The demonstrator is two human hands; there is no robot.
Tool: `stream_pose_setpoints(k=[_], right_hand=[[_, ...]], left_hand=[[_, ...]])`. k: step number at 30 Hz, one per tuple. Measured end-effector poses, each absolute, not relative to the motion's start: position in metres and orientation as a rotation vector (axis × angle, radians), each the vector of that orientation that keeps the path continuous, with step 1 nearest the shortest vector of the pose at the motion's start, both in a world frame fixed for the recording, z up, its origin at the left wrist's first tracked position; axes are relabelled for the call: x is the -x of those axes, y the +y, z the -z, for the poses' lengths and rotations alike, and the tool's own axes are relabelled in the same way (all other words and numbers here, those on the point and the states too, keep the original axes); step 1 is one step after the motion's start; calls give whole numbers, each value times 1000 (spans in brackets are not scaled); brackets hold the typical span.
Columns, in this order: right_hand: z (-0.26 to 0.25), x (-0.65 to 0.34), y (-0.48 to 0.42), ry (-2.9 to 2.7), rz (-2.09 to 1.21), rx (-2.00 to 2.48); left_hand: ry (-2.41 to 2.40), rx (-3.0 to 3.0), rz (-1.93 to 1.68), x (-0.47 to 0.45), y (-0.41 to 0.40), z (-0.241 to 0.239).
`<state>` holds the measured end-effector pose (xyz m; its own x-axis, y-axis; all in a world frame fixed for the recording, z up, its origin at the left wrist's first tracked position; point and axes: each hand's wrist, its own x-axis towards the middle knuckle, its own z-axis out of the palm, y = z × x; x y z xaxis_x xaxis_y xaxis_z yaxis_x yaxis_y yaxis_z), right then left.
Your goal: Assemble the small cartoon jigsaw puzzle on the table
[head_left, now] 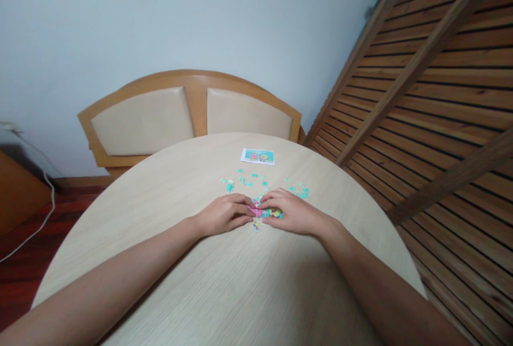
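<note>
While the round table supported all of the pieces, one small multicoloured piece lay nearest the person, just below the gap between the two hands. Slightly beyond it, the left hand rested with its fingertips at the pink end of a partly joined puzzle section. The right hand curved around the opposite, yellow-and-teal end, thumb and index finger apart with the section showing between them. Whether either hand clamped the section could not be determined. Farther out, loose teal and pale pieces were scattered in a left group and a right group. Beyond these, a picture card lay flat near the far rim. A wooden backrest with two cream panels stood behind the table, before a pale wall. Slatted woodwork rose at right.
</note>
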<state>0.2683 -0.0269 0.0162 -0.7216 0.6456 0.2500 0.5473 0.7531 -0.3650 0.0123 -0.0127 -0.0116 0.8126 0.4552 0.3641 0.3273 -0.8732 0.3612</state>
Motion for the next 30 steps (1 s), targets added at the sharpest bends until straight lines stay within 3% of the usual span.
stream_pose_setpoints(k=[30], right_hand=[[-14,-252,-39,-2554,-513,917]], left_hand=[[627,-2662,-711,-18,-12,12]])
